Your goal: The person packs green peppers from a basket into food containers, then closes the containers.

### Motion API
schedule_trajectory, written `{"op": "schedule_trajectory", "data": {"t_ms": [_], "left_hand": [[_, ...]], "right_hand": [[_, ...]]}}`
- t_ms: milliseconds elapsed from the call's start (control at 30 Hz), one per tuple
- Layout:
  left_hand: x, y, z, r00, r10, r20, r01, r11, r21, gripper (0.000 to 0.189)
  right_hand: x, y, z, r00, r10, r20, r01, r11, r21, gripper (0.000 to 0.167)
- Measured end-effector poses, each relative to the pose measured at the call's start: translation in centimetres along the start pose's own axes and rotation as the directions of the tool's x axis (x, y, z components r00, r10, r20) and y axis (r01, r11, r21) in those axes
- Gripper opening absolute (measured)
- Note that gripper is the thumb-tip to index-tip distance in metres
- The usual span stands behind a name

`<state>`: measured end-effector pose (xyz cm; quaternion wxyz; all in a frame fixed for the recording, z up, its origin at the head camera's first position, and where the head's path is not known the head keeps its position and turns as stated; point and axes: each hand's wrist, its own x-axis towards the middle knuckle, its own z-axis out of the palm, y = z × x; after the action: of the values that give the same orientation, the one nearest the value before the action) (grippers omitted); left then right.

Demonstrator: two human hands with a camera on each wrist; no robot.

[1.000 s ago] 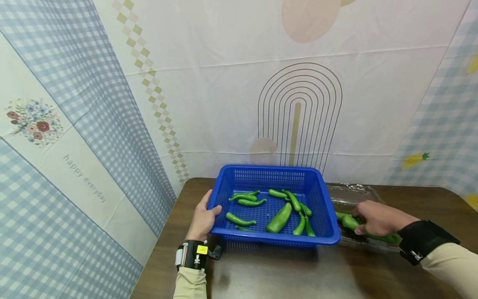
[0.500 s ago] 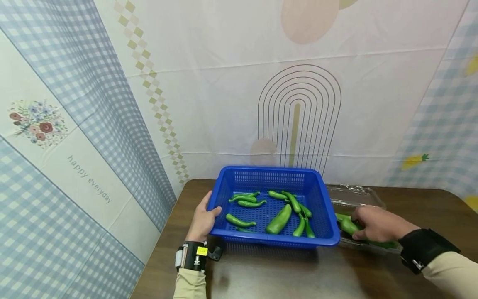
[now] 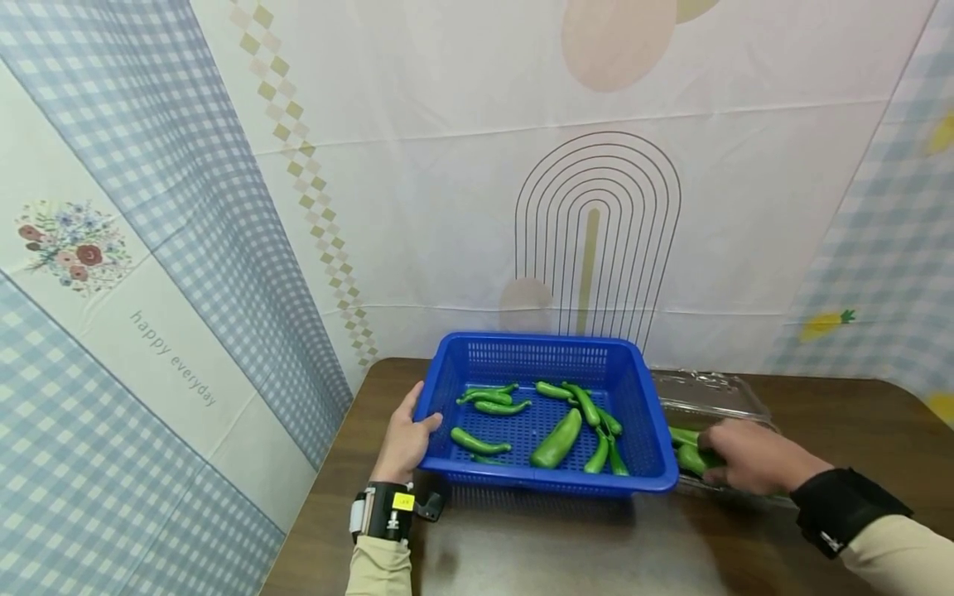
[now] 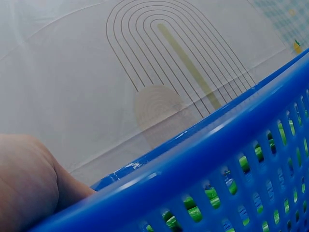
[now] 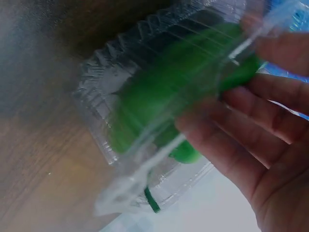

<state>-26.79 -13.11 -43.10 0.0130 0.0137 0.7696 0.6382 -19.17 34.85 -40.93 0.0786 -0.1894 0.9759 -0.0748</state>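
My left hand (image 3: 405, 439) grips the left side of a blue plastic basket (image 3: 551, 478), thumb over the rim and fingers outside. Several slim green chili peppers (image 3: 503, 407) lie in the basket, along with one thick, long green vegetable (image 3: 557, 439). In the left wrist view, part of the hand (image 4: 29, 179) rests by the blue rim (image 4: 203, 140). To the right, my right hand (image 3: 753, 455) reaches into a clear plastic box (image 3: 715, 393), thumb and fingers about a plump green vegetable (image 3: 693, 459). The right wrist view shows the fingers (image 5: 227, 135) among blurred green vegetables (image 5: 169, 82).
Both containers are on a brown wooden table (image 3: 581, 546), close to its back edge. A printed white curtain (image 3: 417, 207) hangs right behind, with a blue checked curtain (image 3: 186, 165) at the left. The box's lid stands raised at the back.
My right hand has shifted slightly toward me within the box, and the plump green vegetable has moved a little with it. The left hand and the basket have stayed put.
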Motion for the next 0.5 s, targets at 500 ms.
{"op": "schedule_trajectory", "data": {"t_ms": [500], "left_hand": [[0.0,-0.1,-0.1,1.0,-0.002,0.002,0.002,1.0,0.006,0.068]], "right_hand": [[-0.6,-0.2,1.7,0.977,-0.078,-0.197,0.029,0.971,-0.237,0.02]]}}
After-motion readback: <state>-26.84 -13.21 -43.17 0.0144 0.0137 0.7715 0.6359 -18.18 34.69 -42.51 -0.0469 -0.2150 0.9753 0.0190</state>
